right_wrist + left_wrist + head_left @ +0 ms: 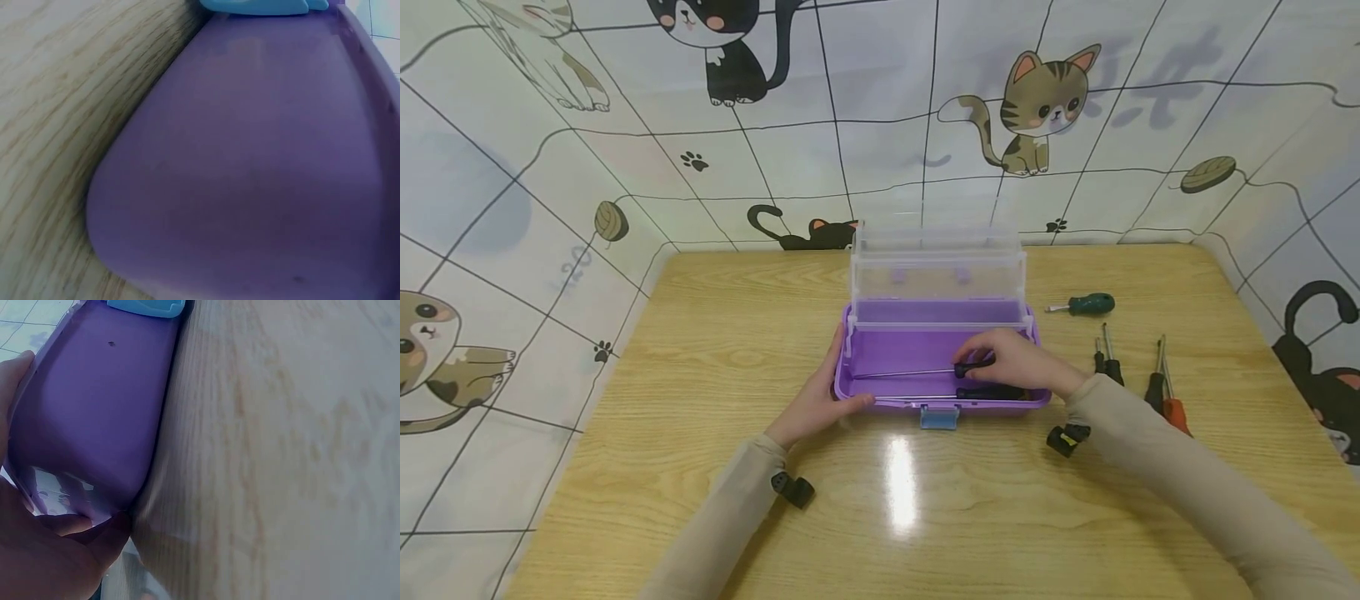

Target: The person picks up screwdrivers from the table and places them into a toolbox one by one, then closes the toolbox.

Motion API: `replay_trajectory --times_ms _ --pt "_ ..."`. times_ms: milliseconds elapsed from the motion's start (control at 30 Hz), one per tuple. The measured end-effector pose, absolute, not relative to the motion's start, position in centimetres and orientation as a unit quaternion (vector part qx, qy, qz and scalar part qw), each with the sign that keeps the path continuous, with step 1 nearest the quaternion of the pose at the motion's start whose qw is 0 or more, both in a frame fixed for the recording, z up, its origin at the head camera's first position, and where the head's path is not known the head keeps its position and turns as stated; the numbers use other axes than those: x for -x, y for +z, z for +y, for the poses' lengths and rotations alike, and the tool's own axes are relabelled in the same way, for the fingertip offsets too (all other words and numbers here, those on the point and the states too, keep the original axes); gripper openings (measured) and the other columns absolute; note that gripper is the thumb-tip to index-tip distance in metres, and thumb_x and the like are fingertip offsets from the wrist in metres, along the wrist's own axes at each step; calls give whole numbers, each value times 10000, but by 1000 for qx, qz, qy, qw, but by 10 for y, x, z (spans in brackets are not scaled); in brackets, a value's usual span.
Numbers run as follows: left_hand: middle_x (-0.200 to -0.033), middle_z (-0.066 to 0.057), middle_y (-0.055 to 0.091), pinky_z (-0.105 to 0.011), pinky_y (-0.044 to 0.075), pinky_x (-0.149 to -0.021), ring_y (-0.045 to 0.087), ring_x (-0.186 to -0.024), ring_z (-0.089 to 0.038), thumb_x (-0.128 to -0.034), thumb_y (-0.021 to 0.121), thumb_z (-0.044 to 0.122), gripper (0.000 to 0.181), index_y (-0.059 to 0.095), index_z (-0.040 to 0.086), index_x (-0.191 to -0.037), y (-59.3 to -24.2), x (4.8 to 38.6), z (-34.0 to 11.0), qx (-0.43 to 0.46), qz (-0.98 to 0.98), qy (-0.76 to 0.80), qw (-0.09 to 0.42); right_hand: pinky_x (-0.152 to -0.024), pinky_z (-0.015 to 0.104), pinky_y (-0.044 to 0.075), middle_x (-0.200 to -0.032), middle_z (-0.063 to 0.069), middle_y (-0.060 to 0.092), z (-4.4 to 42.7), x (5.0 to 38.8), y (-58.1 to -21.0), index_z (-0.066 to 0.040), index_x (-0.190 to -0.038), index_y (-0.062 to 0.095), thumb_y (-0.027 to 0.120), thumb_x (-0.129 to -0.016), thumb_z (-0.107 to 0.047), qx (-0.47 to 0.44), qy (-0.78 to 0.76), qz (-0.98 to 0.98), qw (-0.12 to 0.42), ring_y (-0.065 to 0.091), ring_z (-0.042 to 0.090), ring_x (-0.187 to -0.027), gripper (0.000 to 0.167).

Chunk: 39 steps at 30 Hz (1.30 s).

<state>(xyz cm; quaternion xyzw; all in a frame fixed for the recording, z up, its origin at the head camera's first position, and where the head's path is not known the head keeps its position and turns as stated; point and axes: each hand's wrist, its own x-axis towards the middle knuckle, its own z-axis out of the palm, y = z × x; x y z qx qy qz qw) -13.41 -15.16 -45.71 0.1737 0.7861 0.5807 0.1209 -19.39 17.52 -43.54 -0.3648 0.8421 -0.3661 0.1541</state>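
Note:
An open purple toolbox [895,348] with a raised clear lid [938,275] stands on the table in the head view. My left hand [816,408] grips its left end, thumb at the front rim; the left wrist view shows fingers curled at the lower corner. Inside the box, my right hand [1022,360] pinches the black handle of a long screwdriver [961,370], whose shaft points left. Another black-handled screwdriver [992,392] lies along the front wall. The right wrist view shows only the box's purple outside wall [250,156] and blue latch [262,5]; that hand is out of sight there.
Right of the box lie a green-handled screwdriver [1092,304], two small black-handled ones [1111,368], another black-handled one [1154,392] and an orange-handled one [1176,414]. The right forearm passes close to them. A cat-patterned cloth [880,158] rises behind the wooden table [737,317].

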Motion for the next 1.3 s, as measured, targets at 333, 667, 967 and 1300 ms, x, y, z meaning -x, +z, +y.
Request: replay_trajectory --times_ms 333,667,967,1300 --pt "-1604 -56 -50 -478 118 -1139 82 -1442 -290 -811 774 89 1132 -72 199 -1555 -454 132 -151 -173 786 581 120 -844 445 508 -1021 112 687 172 195 -441 50 -1038 682 688 -824 44 373 -332 855 140 630 279 -964 214" --pt "-1599 54 -43 -414 125 -1144 85 -1441 -198 -814 790 181 1139 -70 327 -1547 -471 137 -154 -164 791 577 120 -847 432 514 -965 98 692 171 190 -438 42 -998 685 674 -830 48 372 -319 863 125 645 267 -928 169" --pt "-1598 -88 -63 -450 127 -1139 83 -1439 -298 -829 761 97 1112 -86 150 -1548 -437 128 -152 -171 792 569 141 -831 434 524 -996 135 693 173 176 -419 48 -1031 683 672 -845 47 365 -330 864 105 650 272 -934 186" --pt "-1606 -14 -48 -483 310 -1072 195 -1421 -306 -789 811 190 1182 -92 304 -1543 -453 151 -160 -201 812 533 126 -786 410 537 -1001 139 681 182 160 -407 49 -1047 672 663 -860 50 349 -361 858 103 646 240 -905 187"
